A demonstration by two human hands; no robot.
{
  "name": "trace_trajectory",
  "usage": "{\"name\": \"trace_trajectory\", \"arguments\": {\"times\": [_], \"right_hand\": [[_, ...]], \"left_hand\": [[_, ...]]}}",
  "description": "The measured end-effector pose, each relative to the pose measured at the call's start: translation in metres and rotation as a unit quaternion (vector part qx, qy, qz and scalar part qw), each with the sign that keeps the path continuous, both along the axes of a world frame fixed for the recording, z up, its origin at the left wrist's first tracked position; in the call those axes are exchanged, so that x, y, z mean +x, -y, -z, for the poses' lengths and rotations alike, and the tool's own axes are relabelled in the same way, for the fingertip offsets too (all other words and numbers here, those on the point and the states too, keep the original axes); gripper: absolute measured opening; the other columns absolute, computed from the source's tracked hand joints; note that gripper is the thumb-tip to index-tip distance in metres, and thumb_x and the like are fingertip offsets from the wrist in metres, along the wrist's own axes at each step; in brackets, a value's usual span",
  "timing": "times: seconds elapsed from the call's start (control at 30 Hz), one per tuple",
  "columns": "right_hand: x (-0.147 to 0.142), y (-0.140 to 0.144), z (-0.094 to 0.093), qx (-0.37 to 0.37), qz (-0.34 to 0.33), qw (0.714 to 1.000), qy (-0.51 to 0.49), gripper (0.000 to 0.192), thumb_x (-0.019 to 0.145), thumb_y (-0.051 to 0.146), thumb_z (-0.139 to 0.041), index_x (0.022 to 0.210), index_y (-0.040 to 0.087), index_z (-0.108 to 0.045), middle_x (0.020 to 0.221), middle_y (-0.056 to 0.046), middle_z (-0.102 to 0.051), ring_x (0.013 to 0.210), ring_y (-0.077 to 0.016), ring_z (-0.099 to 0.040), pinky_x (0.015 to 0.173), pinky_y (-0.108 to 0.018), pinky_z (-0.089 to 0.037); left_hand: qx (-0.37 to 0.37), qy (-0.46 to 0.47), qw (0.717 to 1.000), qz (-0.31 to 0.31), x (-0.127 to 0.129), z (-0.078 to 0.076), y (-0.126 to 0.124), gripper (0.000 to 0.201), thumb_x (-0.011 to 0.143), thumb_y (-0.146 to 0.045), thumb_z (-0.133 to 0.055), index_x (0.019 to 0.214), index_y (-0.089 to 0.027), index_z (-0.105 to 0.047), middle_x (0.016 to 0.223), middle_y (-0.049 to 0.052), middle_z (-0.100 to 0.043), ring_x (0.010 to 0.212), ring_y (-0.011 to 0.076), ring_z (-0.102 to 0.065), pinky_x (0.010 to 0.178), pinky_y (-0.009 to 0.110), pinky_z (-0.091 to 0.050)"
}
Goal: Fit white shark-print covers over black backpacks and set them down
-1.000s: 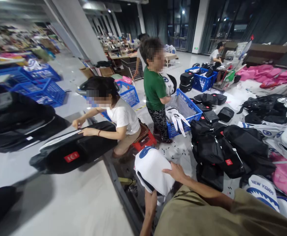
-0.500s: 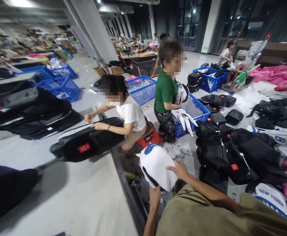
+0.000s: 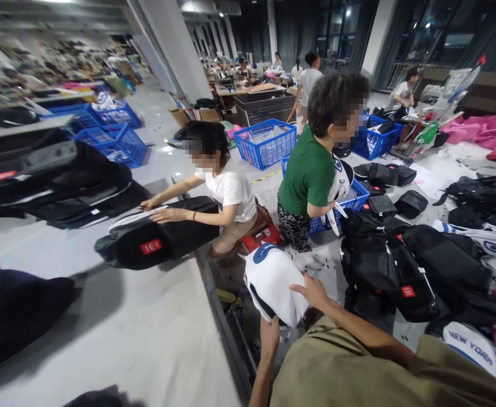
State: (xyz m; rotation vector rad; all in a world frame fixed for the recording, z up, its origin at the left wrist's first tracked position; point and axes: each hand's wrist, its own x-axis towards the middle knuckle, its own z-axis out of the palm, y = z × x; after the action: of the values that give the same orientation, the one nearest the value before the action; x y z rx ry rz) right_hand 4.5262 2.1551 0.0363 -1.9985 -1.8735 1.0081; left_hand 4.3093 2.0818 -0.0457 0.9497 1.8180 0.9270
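Head view: the person's right hand [image 3: 315, 293] lies flat on a white backpack [image 3: 275, 282] with a blue patch at its top, fingers spread over the right edge of the fabric, not pinching it. The left hand is hidden beneath the same bag; only the forearm [image 3: 268, 350] shows rising to its underside, so whether that grip is closed or spread cannot be told. The white backpack is held up in the gap between the grey desk [image 3: 124, 333] on the left and a heap of black backpacks [image 3: 383, 265] on the floor to the right. On the desk lies a long black bag [image 3: 154, 240] with a red label; a seated co-worker in a white shirt [image 3: 231, 192] rests both hands on it. Just beyond, a person in a green shirt [image 3: 307, 175] bends over a blue basket [image 3: 345, 206]. Another blue basket [image 3: 265, 142] stands further back.
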Motion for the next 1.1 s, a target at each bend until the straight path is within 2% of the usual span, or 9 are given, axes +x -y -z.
{"name": "trace_trajectory", "arguments": {"times": [0.23,0.4,0.7,0.93,1.1], "right_hand": [[0.000,0.000,0.001,-0.002,0.007,1.000,0.005,0.072,0.108,0.072,-0.062,0.157,0.019,-0.064,0.136,-0.017,-0.082,0.130,-0.0329,-0.077,0.104,-0.035,-0.053],[0.001,0.000,0.007,0.006,0.008,1.000,-0.011,0.074,0.109,0.075,-0.058,0.155,0.018,-0.064,0.136,-0.017,-0.082,0.132,-0.0349,-0.077,0.105,-0.036,-0.053],[0.001,-0.002,0.022,0.025,0.008,1.000,-0.012,0.077,0.108,0.079,-0.057,0.155,0.019,-0.064,0.137,-0.018,-0.081,0.132,-0.0361,-0.077,0.105,-0.037,-0.053],[0.001,-0.003,0.018,0.012,0.004,1.000,-0.011,0.074,0.108,0.075,-0.060,0.157,0.018,-0.063,0.138,-0.017,-0.081,0.132,-0.0331,-0.076,0.106,-0.035,-0.052],[0.000,-0.002,0.012,0.020,0.003,1.000,-0.009,0.070,0.109,0.072,-0.062,0.155,0.020,-0.065,0.135,-0.017,-0.083,0.132,-0.0342,-0.077,0.105,-0.036,-0.053]], "left_hand": [[0.013,0.049,0.998,-0.023,-0.003,0.013,-0.001,0.054,0.086,-0.024,-0.068,0.139,-0.014,-0.076,0.146,0.021,-0.079,0.148,0.0376,-0.069,0.130,0.047,-0.049],[0.014,0.053,0.998,-0.033,-0.004,0.015,0.000,0.053,0.086,-0.021,-0.070,0.138,-0.016,-0.077,0.142,0.018,-0.082,0.149,0.0352,-0.068,0.129,0.045,-0.050],[0.020,0.059,0.998,-0.030,-0.004,0.019,-0.001,0.057,0.088,-0.021,-0.067,0.144,-0.014,-0.075,0.148,0.020,-0.079,0.151,0.0338,-0.067,0.129,0.043,-0.050],[0.025,0.059,0.998,-0.024,-0.005,0.020,-0.001,0.056,0.087,-0.024,-0.068,0.142,-0.016,-0.076,0.150,0.020,-0.077,0.153,0.0362,-0.065,0.132,0.048,-0.047],[0.027,0.060,0.998,-0.026,-0.006,0.023,-0.001,0.055,0.085,-0.025,-0.069,0.139,-0.016,-0.077,0.146,0.020,-0.079,0.150,0.0367,-0.067,0.131,0.048,-0.048]]}}
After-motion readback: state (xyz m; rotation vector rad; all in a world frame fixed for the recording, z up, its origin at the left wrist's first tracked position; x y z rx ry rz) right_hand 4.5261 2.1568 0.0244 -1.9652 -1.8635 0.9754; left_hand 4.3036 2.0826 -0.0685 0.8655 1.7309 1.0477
